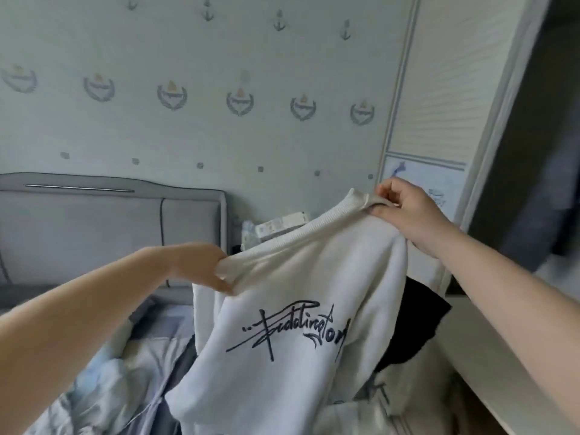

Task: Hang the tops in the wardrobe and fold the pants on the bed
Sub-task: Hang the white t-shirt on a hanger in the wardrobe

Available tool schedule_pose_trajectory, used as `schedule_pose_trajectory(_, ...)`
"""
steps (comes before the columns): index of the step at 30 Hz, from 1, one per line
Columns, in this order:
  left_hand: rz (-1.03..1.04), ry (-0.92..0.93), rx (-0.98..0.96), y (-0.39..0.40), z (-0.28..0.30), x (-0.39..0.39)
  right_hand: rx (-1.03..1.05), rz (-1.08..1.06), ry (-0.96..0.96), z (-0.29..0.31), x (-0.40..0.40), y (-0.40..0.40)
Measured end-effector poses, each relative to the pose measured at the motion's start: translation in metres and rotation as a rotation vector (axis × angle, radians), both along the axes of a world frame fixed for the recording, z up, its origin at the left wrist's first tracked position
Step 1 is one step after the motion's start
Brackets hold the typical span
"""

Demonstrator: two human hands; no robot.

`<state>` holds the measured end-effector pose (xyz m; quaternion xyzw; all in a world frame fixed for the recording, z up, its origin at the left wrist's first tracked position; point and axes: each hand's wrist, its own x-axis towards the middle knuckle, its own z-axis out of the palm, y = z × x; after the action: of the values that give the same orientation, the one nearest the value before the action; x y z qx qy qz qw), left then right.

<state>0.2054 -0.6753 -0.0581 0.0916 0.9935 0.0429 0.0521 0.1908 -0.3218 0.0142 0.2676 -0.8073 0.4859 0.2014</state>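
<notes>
A white sweatshirt (292, 309) with dark script lettering across its chest hangs in the air above the bed. My left hand (201, 265) grips its ribbed collar at the left end. My right hand (405, 208) pinches the collar's other end, higher up and nearer the wardrobe. The collar is stretched taut between the two hands, and the body of the top hangs down with its front facing me. A black garment (417, 321) lies behind its right edge, partly hidden.
The bed (103, 368) with a rumpled blue and grey quilt lies below left, its grey padded headboard (110, 227) against the patterned wall. A white wardrobe sliding door (439, 105) stands at right, with a dark opening (539, 152) beside it. Small boxes (279, 227) sit behind the collar.
</notes>
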Motion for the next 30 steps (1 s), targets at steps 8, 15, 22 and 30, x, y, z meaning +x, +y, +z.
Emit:
schedule_pose_trajectory(8,-0.176,0.357,0.610,0.196,0.043,-0.069,0.109,-0.486,0.020,0.032,0.052,0.237)
schedule_pose_trajectory(15,-0.293,0.412,1.387,0.364,0.091,-0.100,0.173,-0.917,0.092,0.049,0.063,0.337)
schedule_pose_trajectory(22,-0.353,0.197,1.811,0.470,0.117,-0.140,0.232,-1.164,0.027,0.068,0.037,0.397)
schedule_pose_trajectory(30,-0.617,-0.061,1.942,0.558,0.173,-0.213,0.242,-1.326,-0.123,0.122,-0.017,0.438)
